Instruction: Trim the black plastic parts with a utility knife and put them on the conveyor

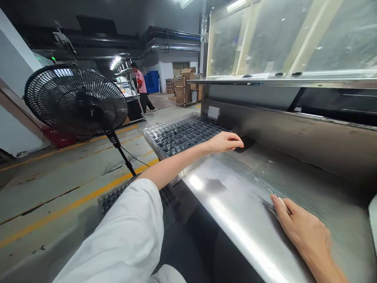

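Observation:
My left hand (225, 142) is stretched out over the far end of the steel worktable (235, 204), beside the clear plastic tray. Its fingers are curled together in a pinch, and whatever may be between them is hidden. A dark flat patch (247, 144) shows just behind the fingertips. My right hand (304, 230) is closed around a slim tool with a pale handle (282, 203) and a thin pointed tip, low over the table at the right. The clear tray (185, 133), divided into many small cells with dark pieces in them, sits at the table's left end.
A black standing fan (88, 112) is at the left. Another celled tray (113, 196) lies lower down, below the table. A steel shelf (282, 81) with small dark items runs above the worktable. A person in a pink shirt (141, 81) is in the background near cartons (184, 88).

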{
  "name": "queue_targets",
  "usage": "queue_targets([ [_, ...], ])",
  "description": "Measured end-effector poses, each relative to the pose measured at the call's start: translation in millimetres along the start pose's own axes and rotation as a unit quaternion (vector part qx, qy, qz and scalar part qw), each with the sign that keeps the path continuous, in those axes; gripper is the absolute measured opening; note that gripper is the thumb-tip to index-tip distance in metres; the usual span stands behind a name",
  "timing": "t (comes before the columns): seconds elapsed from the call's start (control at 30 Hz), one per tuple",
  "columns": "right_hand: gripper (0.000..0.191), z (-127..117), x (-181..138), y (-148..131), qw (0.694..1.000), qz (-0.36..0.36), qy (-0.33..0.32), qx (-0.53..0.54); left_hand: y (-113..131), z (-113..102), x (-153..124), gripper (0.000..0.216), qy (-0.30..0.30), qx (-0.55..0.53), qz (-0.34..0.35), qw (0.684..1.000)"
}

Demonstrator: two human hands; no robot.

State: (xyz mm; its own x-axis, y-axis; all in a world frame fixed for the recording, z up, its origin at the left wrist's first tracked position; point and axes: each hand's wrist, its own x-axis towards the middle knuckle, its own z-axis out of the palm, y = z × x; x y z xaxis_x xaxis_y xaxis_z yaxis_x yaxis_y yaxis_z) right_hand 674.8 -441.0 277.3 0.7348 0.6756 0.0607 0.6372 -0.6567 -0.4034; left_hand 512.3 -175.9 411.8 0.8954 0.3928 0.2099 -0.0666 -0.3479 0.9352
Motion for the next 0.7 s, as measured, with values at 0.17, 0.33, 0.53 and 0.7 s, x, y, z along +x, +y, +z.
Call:
queue_targets([
  [0.17, 0.066, 2, 3, 2, 1.0, 0.014, -0.011, -0.006, -19, -88, -13, 0.012, 0.037, 0.198, -0.054, 0.978],
  [0.33, 0.062, 4, 1, -1, 1.0, 0.001, -0.002, -0.02, -47, -180, 0, 0.004, 0.084, 0.314, -0.115, 0.939],
  [0.53, 0.06, 3, -3, -2, 0.998, 0.014, -0.036, -0.042, -76, -264, 47, 0.011, 0.14, 0.388, -0.162, 0.896],
  [0.7, 0.063, 7, -1, 3, 0.998, 0.028, -0.044, -0.043, -99, -295, 84, 0.011, 0.16, 0.42, -0.194, 0.872],
])
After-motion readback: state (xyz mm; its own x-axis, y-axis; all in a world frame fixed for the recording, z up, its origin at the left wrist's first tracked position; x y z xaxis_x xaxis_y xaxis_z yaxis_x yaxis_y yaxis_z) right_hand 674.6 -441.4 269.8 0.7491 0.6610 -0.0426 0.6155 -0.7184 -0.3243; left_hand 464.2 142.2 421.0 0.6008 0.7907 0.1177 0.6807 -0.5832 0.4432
